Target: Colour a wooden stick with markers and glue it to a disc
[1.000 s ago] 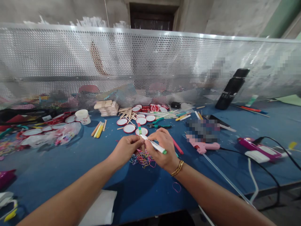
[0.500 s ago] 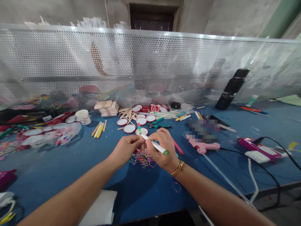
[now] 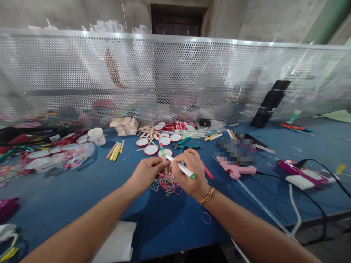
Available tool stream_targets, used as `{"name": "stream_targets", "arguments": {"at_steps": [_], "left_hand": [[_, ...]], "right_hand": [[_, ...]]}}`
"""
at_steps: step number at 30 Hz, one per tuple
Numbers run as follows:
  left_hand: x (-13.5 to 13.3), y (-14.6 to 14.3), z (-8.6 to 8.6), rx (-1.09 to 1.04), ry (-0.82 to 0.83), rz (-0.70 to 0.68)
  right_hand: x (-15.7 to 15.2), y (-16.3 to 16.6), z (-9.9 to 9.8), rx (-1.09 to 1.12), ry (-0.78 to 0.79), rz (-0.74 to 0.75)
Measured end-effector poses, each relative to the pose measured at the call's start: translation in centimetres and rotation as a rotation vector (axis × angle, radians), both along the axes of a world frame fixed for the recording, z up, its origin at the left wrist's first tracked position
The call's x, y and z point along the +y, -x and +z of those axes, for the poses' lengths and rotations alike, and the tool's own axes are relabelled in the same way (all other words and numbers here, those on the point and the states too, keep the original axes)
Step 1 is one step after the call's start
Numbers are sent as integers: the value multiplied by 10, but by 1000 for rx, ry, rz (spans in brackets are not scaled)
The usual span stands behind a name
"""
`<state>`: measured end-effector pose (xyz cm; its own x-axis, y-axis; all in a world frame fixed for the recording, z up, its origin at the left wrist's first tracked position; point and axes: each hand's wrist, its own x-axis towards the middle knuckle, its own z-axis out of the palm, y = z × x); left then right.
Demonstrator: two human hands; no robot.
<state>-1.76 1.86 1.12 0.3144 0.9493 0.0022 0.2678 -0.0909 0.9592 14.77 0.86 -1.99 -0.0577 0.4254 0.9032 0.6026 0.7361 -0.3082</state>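
Between the thumb and fingers of my left hand (image 3: 146, 174) is a wooden craft stick (image 3: 162, 150), held roughly upright. Its top end is coloured red, with green bands below. My right hand (image 3: 190, 174) grips a white marker (image 3: 183, 169) with a green end, its tip pointing up and left toward the stick's coloured part. Whether the tip touches the wood I cannot tell. Under both hands lies a tangle of coloured rubber bands (image 3: 168, 186), partly hidden by my fingers. Several red-rimmed white discs (image 3: 150, 149) sit just beyond the hands.
Craft sticks (image 3: 125, 126) are stacked at the back, with teal pliers (image 3: 187, 147) nearer. To the right are a pink glue gun (image 3: 236, 171), a black bottle (image 3: 270, 106) and cables. A paper cup (image 3: 97, 136) and markers (image 3: 116, 151) stand left. Perforated metal (image 3: 175, 73) closes the table's far side.
The marker's tip has shifted slightly away from the stick, and a little more of the stick's green banding shows. Both hands stay in nearly the same place, keeping their hold.
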Motion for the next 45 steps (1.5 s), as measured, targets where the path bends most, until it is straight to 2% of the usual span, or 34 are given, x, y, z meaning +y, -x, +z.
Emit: {"name": "stream_targets", "arguments": {"at_steps": [4,7,9,14,17,21,25,34,39,45], "left_hand": [[0,-1,0,-2,5,-11],[1,-1,0,7,15,-11],[0,-1,0,6,16,-10],[0,0,-1,57,-7,-38],[0,1,-2,99,-4,-74],[1,1,-4,118,-14,-135],[0,-1,-4,81,-11,-193],[-1,-1,-6,69,79,-316],[-1,0,-9,92,34,-354],[-2,-2,-7,75,16,-247]], "right_hand": [[-1,-1,1,25,27,19],[1,-1,2,83,147,48],[3,1,2,181,268,126],[5,8,-2,545,660,440],[5,10,-3,665,774,535],[7,10,-3,759,803,607],[11,9,-3,825,784,607],[9,10,-3,760,780,629],[11,10,-7,698,741,553],[9,1,-1,630,563,342]]}}
